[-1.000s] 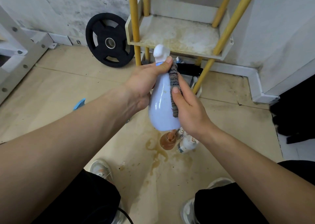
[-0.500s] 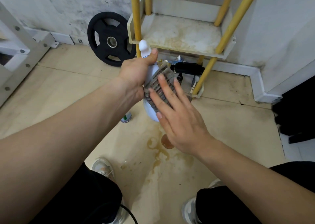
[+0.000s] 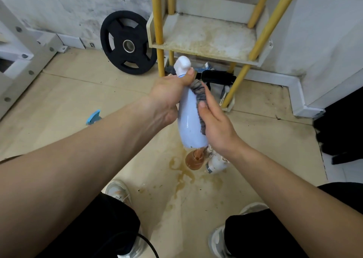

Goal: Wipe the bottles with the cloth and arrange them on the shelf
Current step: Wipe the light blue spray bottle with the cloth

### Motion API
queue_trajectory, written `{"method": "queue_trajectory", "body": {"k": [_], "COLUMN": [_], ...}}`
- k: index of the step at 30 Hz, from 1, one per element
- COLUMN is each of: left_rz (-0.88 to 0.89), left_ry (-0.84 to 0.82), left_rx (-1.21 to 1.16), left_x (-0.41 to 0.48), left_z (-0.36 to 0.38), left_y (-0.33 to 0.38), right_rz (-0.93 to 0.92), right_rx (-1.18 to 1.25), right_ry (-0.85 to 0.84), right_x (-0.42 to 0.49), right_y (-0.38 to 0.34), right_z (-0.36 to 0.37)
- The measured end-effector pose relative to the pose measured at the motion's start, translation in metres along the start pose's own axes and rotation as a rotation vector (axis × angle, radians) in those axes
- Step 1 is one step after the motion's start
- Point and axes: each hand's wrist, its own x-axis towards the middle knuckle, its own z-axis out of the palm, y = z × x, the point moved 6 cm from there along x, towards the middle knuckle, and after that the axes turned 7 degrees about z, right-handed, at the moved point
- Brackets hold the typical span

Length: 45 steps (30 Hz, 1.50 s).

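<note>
A beige tiled floor [image 3: 78, 93] fills most of the view, and a brown spill stain [image 3: 182, 171] spreads across it between the person's black-trousered legs. Against the white wall stands a shelf [image 3: 206, 36] of off-white boards on round yellow posts; the board in view is blotched with yellowish grime. At far left is a white metal frame [image 3: 21, 55] with bolt heads. A black rubber weight plate [image 3: 128, 45] leans on the wall just beside the shelf's left post.

In front of the shelf, below the grimy board, a tall pale blue bottle [image 3: 189, 120] with a rounded white cap is held in the air, cap pointing toward the shelf. The left hand [image 3: 167, 94] grips its neck, with the thumb curled across just under the cap. The right hand [image 3: 216, 120] holds a crumpled grey cloth [image 3: 198, 90] against the bottle's right side. Its thumb presses on the front, and its fingers are hidden behind the cloth.

A black cylindrical object [image 3: 218, 77] lies crosswise under the shelf, its left end hidden by the cloth. The pale blue bottle's base covers the neck of a round amber bottle [image 3: 194, 159] standing on the stain. A small white bottle [image 3: 216, 163] with a grey-blue band sits just beside it; its markings are too small to read. A small blue plastic piece [image 3: 94, 116] lies on the floor at the edge of the left forearm.
</note>
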Motion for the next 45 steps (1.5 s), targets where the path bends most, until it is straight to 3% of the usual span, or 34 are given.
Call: {"method": "queue_trajectory", "body": {"k": [9,17,22,26,36,40,45], "left_rz": [0.145,0.221,0.091,0.093,0.185,0.208,0.220], "left_ry": [-0.187,-0.155,-0.284,-0.342,-0.263,-0.105,0.037], "left_rx": [0.196,0.139,0.133,0.149,0.121,0.090,0.038], "left_x": [-0.007,-0.011,-0.016,-0.018,-0.014,-0.010,-0.004], "left_z": [0.007,0.007,0.016,0.019,0.016,0.009,-0.003], "left_y": [0.002,0.003,-0.009,-0.009,0.007,0.009,0.014], "right_rz": [0.315,0.378,0.356,0.313,0.199,0.126,-0.083], "right_rx": [0.461,0.679,0.749,0.715,0.602,0.443,0.053], "right_ry": [0.113,0.019,-0.016,0.009,-0.010,-0.009,-0.022], "right_x": [0.004,-0.001,0.000,0.000,0.004,-0.001,-0.014], "right_y": [0.003,-0.006,-0.006,-0.009,-0.022,-0.029,-0.037], "right_z": [-0.029,-0.026,-0.026,-0.026,-0.022,-0.018,-0.011]}}
